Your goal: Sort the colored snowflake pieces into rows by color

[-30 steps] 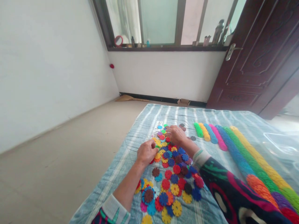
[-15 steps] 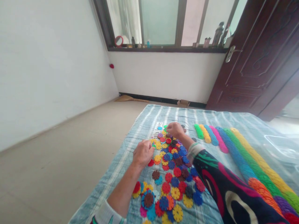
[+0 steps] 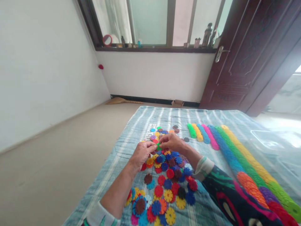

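Over a loose spread of notched plastic discs [image 3: 158, 191] in many colours, my two hands meet at the fingertips. A small green disc [image 3: 158, 146] is pinched between them. My left hand [image 3: 142, 153] comes in from the lower left with thumb and forefinger on the green piece. From the right, my right hand [image 3: 172, 142] touches its other side, fingers closed. To the right, discs lie in long overlapping rows by colour, among them a short green row [image 3: 191, 131], a pink row [image 3: 210, 137] and a long yellow row [image 3: 249, 153].
A striped blue cloth [image 3: 122, 150] covers the surface under the discs. A clear plastic container [image 3: 266, 139] stands at the right. Beyond are a broom [image 3: 117, 100] on the floor, a cardboard box [image 3: 177, 103], a window sill with small items and a dark red door [image 3: 237, 62].
My right hand has come down and toward me from the far end of the pile to meet my left hand at the green disc. The view has shifted to the right.
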A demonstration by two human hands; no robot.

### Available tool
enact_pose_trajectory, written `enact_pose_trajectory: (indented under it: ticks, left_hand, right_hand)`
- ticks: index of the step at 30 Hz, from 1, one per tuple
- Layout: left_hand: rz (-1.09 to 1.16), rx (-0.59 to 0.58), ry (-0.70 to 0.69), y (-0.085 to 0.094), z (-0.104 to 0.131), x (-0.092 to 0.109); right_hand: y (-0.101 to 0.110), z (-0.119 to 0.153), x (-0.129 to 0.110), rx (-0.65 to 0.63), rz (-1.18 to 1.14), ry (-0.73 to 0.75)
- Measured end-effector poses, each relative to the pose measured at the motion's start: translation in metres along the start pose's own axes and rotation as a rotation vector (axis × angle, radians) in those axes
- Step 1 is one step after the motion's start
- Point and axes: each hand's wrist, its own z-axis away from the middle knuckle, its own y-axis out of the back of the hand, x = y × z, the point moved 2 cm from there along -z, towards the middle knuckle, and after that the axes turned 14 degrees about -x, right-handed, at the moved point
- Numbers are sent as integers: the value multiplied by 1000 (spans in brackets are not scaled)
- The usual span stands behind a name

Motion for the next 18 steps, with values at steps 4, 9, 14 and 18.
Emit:
enact_pose_trajectory:
  ticks: [4,9,14,18]
  left_hand:
    - [-295,18,-67,8,-26,5]
    - [-772,162,-22,29,-77,20]
    - [-851,224,72,33,-125,30]
    - [-867,209,150,27,-154,30]
  right_hand:
    - [49,29,-8,270,472,-187]
    - [109,67,-2,433,1013,-656]
    - [115,77,15,388,1033,-787]
    - [109,79,18,389,1059,-831]
